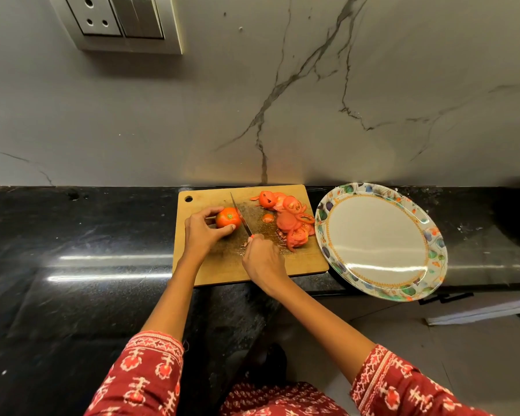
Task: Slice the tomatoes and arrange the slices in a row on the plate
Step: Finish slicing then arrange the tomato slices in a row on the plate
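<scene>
A whole red tomato (227,217) lies on its side on the wooden cutting board (222,265), its stem scar facing up. My left hand (201,232) grips it from the left with fingers and thumb. My right hand (263,259) holds a knife (240,214) by its handle; the blade lies right against the tomato's right side, tip pointing away from me. A pile of tomato slices (291,220) lies on the board's right part, and one small end piece (268,217) sits apart from it. The floral-rimmed oval plate (373,286) rests right of the board, holding nothing.
The board and plate sit on a black stone counter (87,250) against a grey marble-patterned wall. The plate's near edge overhangs the counter's front edge. A socket and switch panel (123,22) is mounted high on the wall at left.
</scene>
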